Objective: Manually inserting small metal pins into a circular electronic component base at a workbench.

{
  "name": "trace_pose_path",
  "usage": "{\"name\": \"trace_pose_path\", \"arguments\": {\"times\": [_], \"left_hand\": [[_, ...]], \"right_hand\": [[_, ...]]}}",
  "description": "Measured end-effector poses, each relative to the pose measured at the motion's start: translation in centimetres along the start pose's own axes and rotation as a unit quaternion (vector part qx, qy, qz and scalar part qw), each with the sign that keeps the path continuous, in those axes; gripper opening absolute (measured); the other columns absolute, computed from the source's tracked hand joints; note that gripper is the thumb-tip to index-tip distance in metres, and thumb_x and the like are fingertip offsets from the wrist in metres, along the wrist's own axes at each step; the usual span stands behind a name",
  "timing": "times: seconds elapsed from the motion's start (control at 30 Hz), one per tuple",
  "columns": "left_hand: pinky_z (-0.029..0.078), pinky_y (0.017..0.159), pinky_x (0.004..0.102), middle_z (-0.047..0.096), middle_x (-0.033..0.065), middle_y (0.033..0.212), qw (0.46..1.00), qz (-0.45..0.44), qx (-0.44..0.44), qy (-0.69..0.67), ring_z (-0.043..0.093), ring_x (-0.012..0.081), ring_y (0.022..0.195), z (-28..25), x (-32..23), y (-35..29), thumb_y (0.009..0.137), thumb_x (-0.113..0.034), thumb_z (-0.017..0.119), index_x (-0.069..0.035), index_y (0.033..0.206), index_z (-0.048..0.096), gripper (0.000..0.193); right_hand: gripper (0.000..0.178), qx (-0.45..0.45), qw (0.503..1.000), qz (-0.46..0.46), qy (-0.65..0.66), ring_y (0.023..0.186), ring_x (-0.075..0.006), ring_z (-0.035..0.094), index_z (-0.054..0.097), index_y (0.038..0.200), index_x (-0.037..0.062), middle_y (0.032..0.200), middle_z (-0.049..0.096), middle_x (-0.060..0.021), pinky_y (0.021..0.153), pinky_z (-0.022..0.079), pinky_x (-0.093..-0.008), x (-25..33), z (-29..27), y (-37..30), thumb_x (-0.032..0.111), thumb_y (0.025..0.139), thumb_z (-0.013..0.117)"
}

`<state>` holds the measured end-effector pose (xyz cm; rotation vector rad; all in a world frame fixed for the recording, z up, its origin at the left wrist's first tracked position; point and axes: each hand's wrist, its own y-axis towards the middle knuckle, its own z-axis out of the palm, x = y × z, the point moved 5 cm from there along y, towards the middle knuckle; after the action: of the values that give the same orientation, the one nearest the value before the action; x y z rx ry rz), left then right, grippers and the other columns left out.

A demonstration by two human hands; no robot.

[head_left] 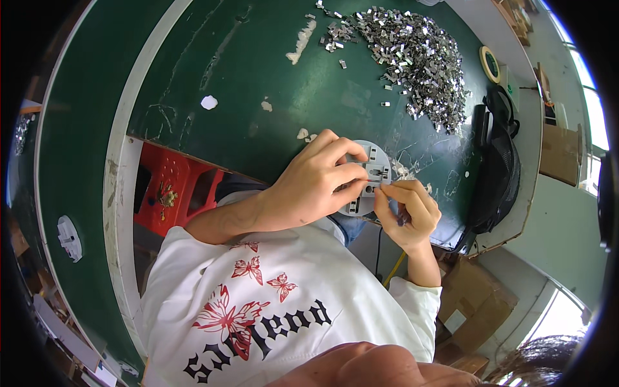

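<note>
A round, light grey plastic piece [380, 157] with slots and small metal parts in it lies at the near edge of the green table. My left hand [319, 184] bends over its left side, fingers curled down and gripping it. At its right side my right hand [411, 209] is closed, thumb and forefinger pinched together against the piece. Whatever sits in that pinch is too small to name. My fingers hide part of the plastic piece.
A large heap of small shiny metal clips [419, 61] covers the far right of the green table [258, 84]. Right of it are a tape roll [489, 64] and a black mesh bag [500, 174]. A red stool [171, 193] stands below left. Another pale plastic piece [69, 238] lies on the left bench.
</note>
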<state>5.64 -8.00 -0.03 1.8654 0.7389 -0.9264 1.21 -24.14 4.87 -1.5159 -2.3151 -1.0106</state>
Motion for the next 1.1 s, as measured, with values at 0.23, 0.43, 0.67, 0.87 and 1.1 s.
{"name": "trace_pose_path", "arguments": {"times": [0.23, 0.43, 0.67, 0.87, 1.1], "left_hand": [[0.05, 0.073, 0.0318, 0.064, 0.0038, 0.11, 1.0, 0.011, 0.002, 0.013, 0.054, 0.0213, 0.085, 0.1, 0.1, 0.0, 0.075, -0.003, 0.078, -0.005, 0.089, 0.073, 0.015], [0.05, 0.074, 0.0317, 0.064, 0.0041, 0.11, 1.0, 0.011, 0.004, 0.013, 0.054, 0.0213, 0.085, 0.1, 0.2, 0.0, 0.076, -0.003, 0.078, -0.004, 0.089, 0.073, 0.014], [0.05, 0.074, 0.0319, 0.064, 0.0047, 0.11, 1.0, 0.009, 0.001, 0.011, 0.054, 0.0215, 0.086, 0.1, 0.1, -0.1, 0.076, -0.003, 0.078, -0.003, 0.088, 0.072, 0.013], [0.05, 0.074, 0.0323, 0.064, 0.0051, 0.111, 1.0, 0.007, 0.008, 0.01, 0.054, 0.0217, 0.088, 0.1, 0.1, -0.2, 0.077, -0.003, 0.077, -0.003, 0.088, 0.072, 0.012], [0.05, 0.073, 0.0325, 0.064, 0.0055, 0.109, 1.0, -0.001, -0.003, -0.007, 0.056, 0.022, 0.089, -0.8, 0.3, -0.6, 0.076, -0.001, 0.078, -0.004, 0.089, 0.071, 0.015]], "right_hand": [[0.018, -0.004, 1.0, 0.001, -0.004, 0.053, -0.0143, 0.061, 0.069, 0.08, 0.0011, 0.074, 0.066, -0.0069, 0.048, 0.048, -0.0247, 0.1, 0.3, 0.1, -0.005, 0.067, 0.081], [0.018, 0.001, 1.0, -0.008, -0.018, 0.053, -0.0149, 0.061, 0.069, 0.08, 0.0014, 0.073, 0.066, -0.0066, 0.048, 0.049, -0.0252, 0.4, 0.5, 0.2, -0.005, 0.067, 0.08], [0.02, 0.013, 1.0, -0.005, -0.022, 0.054, -0.0157, 0.062, 0.068, 0.082, 0.0014, 0.074, 0.066, -0.007, 0.049, 0.049, -0.0259, 0.5, 0.4, 0.1, -0.005, 0.068, 0.08], [0.018, 0.076, 0.997, -0.015, -0.025, 0.049, -0.0138, 0.054, 0.068, 0.085, 0.0004, 0.081, 0.067, -0.0081, 0.043, 0.04, -0.0255, 0.7, 0.3, 1.2, -0.006, 0.072, 0.079], [0.019, 0.173, 0.984, -0.016, -0.025, 0.058, -0.0258, 0.063, 0.064, 0.089, 0.0005, 0.085, 0.066, -0.0103, 0.049, 0.049, -0.0337, 0.6, 0.4, 2.6, -0.007, 0.075, 0.075]]}}
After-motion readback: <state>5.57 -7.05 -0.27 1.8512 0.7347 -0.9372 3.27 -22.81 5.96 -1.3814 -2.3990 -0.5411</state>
